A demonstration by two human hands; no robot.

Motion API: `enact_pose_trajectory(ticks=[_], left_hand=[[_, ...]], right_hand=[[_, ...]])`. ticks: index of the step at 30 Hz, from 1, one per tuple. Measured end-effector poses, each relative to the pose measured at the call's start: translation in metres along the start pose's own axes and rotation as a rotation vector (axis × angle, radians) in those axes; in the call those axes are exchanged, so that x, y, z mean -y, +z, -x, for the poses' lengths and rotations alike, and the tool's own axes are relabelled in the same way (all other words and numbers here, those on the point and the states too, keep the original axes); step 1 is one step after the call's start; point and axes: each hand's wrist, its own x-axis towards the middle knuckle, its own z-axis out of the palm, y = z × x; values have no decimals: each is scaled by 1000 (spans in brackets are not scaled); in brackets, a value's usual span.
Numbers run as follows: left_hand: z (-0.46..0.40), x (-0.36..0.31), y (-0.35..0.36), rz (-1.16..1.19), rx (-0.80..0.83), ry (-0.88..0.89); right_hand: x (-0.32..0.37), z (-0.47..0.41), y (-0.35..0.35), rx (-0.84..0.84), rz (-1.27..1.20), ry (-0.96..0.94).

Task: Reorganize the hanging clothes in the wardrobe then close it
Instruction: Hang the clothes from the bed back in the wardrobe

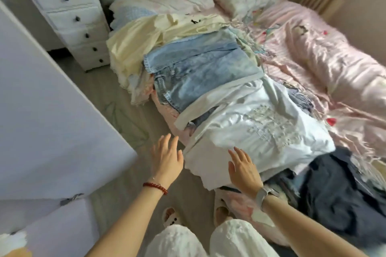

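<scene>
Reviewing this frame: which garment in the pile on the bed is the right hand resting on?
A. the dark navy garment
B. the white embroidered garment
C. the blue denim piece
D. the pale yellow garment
B: the right hand lies with straight fingers on the near edge of the white embroidered garment, while the blue denim piece and pale yellow garment lie farther up the pile.

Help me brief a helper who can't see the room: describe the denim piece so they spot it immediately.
On the bed, a row of clothes runs along the edge nearest the white drawer unit. The denim piece lies mid-row, between a cream garment and a white embroidered one. It alone is faded blue.
</scene>
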Motion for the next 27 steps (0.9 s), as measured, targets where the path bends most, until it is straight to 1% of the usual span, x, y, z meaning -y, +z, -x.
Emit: enact_pose_trajectory(ticks=[2, 5, 9, 12, 17, 20, 23, 27], left_hand=[[-15, -41, 20, -16, 90, 129], [-25, -104, 54, -8, 221, 274], [-15, -193, 99, -67, 404, 441], [-6, -258, 133, -116, 484, 537], [-1, -348, 196, -255, 590, 636], [0, -385, 233, -397, 598, 685], [-3, -405, 265, -536, 566, 678], [-10, -408, 291, -585, 592, 599]], right_hand=[[-43, 22, -8, -46, -36, 151], [-106, 56, -16, -107, -97, 342], [-193, 94, -23, -144, -194, 588], [-269, 112, -27, -153, -246, 732], [-401, 118, -32, -159, -316, 870], [-470, 110, -36, -132, -333, 933], [-528, 94, -34, -75, -301, 949], [-585, 68, -27, -80, -276, 923]])
